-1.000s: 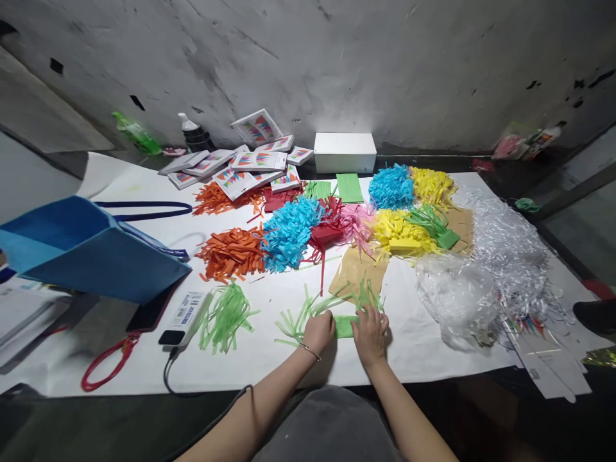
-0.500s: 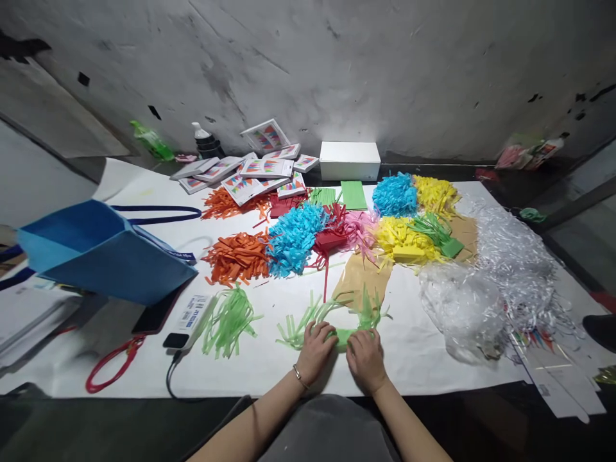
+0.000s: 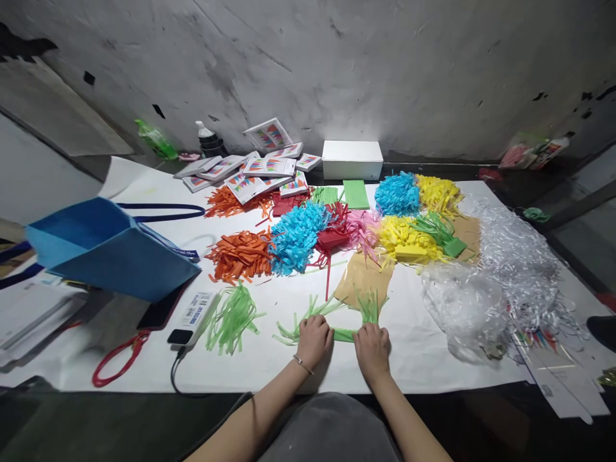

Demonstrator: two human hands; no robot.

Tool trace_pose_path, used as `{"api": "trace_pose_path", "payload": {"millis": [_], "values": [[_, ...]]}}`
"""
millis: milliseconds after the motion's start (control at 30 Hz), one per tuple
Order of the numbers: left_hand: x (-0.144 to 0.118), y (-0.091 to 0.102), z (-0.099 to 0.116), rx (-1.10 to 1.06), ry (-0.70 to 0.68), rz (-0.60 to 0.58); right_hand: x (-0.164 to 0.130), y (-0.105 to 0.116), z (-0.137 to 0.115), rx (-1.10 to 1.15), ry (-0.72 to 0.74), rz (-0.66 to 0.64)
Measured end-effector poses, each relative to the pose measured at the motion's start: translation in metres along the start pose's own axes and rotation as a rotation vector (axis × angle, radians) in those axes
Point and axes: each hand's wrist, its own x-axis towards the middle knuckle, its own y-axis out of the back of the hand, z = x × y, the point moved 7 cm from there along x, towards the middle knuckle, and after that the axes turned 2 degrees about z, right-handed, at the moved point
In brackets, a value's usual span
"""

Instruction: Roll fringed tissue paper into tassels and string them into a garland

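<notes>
Pressing down on a strip of light green fringed paper point(image 3: 344, 333) at the near edge of the white table point(image 3: 269, 359), the left hand point(image 3: 314, 338) and the right hand point(image 3: 373, 348) each close over one end of it, fingers curled onto the paper, the folded band showing between them and its cut fringes fanning out behind both hands. A thin bracelet point(image 3: 303, 364) circles the left wrist. Just left lies a second green fringe bundle point(image 3: 233, 316), beside a white power strip point(image 3: 192, 314) and a red cord point(image 3: 118, 359). A blue tote bag point(image 3: 103, 247) stands at far left. Behind the hands, brown paper point(image 3: 359, 277) sits under heaps of fringe: orange point(image 3: 240, 255), blue point(image 3: 296, 236), red point(image 3: 332, 237), pink point(image 3: 362, 228) and yellow point(image 3: 402, 236). Clear plastic wrap point(image 3: 462, 308) and shredded film point(image 3: 517, 263) crowd the right side (nothing lies over the hands themselves). Printed packs point(image 3: 262, 170) and a white box point(image 3: 352, 160) line the wall
</notes>
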Motion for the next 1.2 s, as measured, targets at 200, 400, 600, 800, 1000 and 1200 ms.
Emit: {"api": "trace_pose_path", "payload": {"millis": [200, 400, 600, 800, 1000, 1200], "values": [[0.011, -0.004, 0.002, 0.09, 0.026, -0.06, 0.007, 0.006, -0.011, 0.003, 0.057, 0.04], [0.002, 0.004, 0.006, 0.0, -0.11, 0.029, -0.001, -0.004, -0.022, 0.091, 0.216, -0.023], [-0.013, -0.008, 0.01, -0.067, -0.276, 0.025, -0.003, -0.007, -0.029, 0.109, 0.233, -0.042], [-0.016, -0.009, 0.005, -0.129, -0.263, -0.016, -0.015, -0.014, -0.024, 0.106, 0.325, -0.06], [-0.024, 0.003, 0.005, -0.174, -0.208, -0.006, -0.013, -0.006, 0.007, 0.043, 0.189, -0.084], [-0.018, 0.004, 0.008, -0.015, 0.041, 0.047, 0.009, -0.007, -0.002, -0.059, 0.074, -0.132]]}}
